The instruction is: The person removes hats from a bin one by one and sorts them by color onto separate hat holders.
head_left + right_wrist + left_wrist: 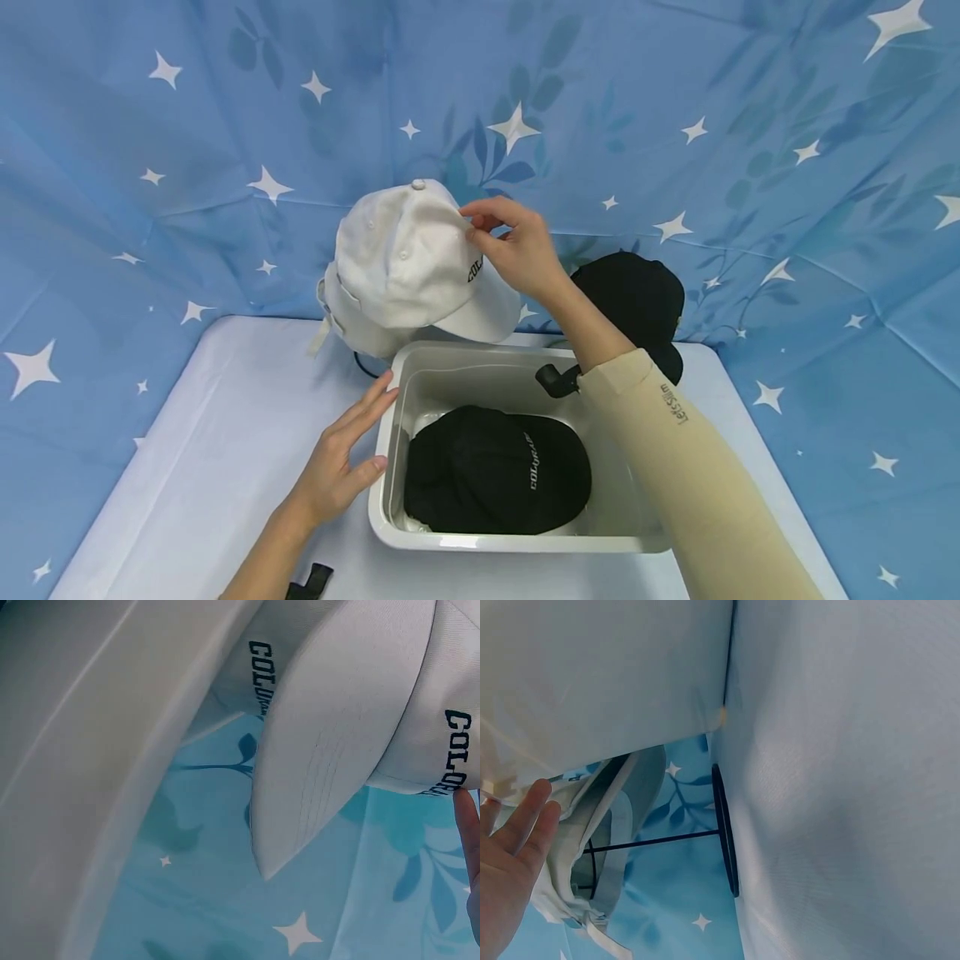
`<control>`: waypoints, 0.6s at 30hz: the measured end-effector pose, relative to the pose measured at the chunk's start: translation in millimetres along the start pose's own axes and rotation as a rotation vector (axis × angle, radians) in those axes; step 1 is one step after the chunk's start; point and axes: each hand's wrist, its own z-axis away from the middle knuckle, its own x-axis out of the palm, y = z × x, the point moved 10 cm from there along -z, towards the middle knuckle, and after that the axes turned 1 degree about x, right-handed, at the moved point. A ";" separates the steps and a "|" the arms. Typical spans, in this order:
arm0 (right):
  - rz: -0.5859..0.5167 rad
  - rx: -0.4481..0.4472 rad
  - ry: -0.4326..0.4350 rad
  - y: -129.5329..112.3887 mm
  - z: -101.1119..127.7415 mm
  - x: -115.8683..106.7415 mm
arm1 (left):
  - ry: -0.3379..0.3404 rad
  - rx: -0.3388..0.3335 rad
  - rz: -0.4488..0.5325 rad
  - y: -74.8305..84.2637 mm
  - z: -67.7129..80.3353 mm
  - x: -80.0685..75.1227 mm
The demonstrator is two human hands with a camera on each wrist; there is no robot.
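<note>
Two white caps are stacked at the back of the table. My right hand (517, 242) pinches the front of the upper white cap's (405, 258) crown with thumb and fingertips, above its dark lettering. Below it the lower white cap (367, 333) sits on a thin black wire stand (660, 841); the right wrist view shows both caps' lettering. My left hand (333, 467) touches the left rim of a pale plastic bin (381, 492) with straight, spread fingers. Inside the bin lies a black cap (480, 475) with white lettering, its brim toward the right.
Behind my right forearm another black cap (630, 296) stands at the back right of the table, partly hidden. A blue curtain (225, 167) with white stars hangs behind the white table (247, 417). Black wrist devices (557, 381) show at both forearms.
</note>
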 end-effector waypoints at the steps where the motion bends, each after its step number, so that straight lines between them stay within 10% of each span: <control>1: 0.001 -0.001 -0.002 1.0 -0.3 1.3 | -0.001 -0.001 0.001 0.0 0.0 0.1; 18: 0.006 0.037 -0.019 28.5 -2.5 31.6 | 0.011 0.020 0.001 1.6 -1.3 0.7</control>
